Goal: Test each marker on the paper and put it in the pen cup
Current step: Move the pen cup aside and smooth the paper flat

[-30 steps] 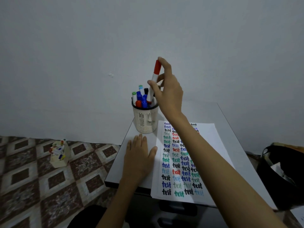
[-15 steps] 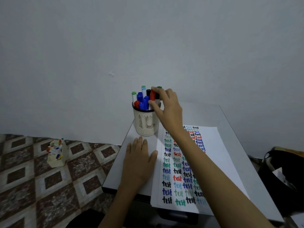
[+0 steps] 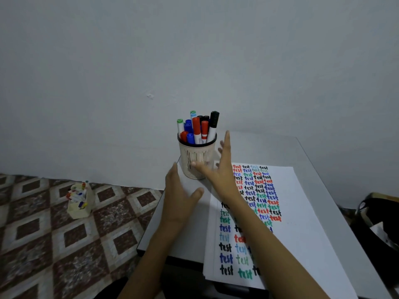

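Markers (image 3: 197, 128): bunched upright in pen cup (image 3: 195, 160), caps up. Red, blue, green, black, one light blue. Sits just left of right hand (image 3: 220, 169), just beyond left hand (image 3: 179, 199).

Right hand: spread wide, holding nothing. Thumb at cup's near wall, looks like touching; other fingers up along cup's right side. Can't tell if closing on cup or just passing.

Left hand: flat, fingers straight, nothing held, low over table (image 3: 269, 147). Contact unclear, bit of blur.

Paper (image 3: 302, 212) under right forearm, running back toward body. Covered in columns of "test" in same colours as caps.

No loose marker visible on table or paper, none in either hand. Judging by that: done or nearly done with testing and stowing for this lot.

Open question: small box (image 3: 78, 201) on floor, well left of left hand, more pens or markers sticking out. Can't tell whether in scope. If so, more to go.

Dark bag (image 3: 380, 223) far right of right arm, irrelevant.
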The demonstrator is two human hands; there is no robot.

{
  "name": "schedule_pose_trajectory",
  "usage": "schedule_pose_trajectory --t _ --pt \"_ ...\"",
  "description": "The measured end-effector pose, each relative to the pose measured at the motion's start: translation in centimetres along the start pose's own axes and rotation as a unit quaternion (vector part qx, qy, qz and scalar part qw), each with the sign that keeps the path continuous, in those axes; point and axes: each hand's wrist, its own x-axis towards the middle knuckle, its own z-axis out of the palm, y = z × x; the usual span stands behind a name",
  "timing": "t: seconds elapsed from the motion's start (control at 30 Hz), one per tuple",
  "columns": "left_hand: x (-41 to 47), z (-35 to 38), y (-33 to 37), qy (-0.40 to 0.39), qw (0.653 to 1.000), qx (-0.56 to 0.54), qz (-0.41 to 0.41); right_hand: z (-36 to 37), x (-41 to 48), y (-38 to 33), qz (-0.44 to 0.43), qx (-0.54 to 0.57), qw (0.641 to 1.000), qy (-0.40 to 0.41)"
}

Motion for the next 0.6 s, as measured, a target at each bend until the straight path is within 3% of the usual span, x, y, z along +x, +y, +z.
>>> schedule_pose_trajectory --t 0.07,0.17,0.27,0.43,0.6 --pt "1.7 0.2 -0.3 0.006 1.0 0.005 0.004 -0.3 0.2 0.6 0.075 0.088 0.993 -0.034" --pt "4.3 0.8 0.1 -0.002 0.999 -0.026 0.039 -0.5 0.7 1.0 0.082 0.171 0.978 -0.083" --pt "6.0 2.2 -0.2 0.018 0.992 -0.062 0.105 -0.4 0.7 1.0 0.082 0.156 0.981 -0.079" --pt "6.6 3.5 -0.8 0.064 0.991 -0.062 0.102 -1.6 1.3 -1.3 0.146 0.12 0.981 -0.038" --pt "8.0 4.4 -0.9 0.049 0.992 -0.08 0.087 -5.6 2.2 -3.6 0.118 0.026 0.993 0.012"
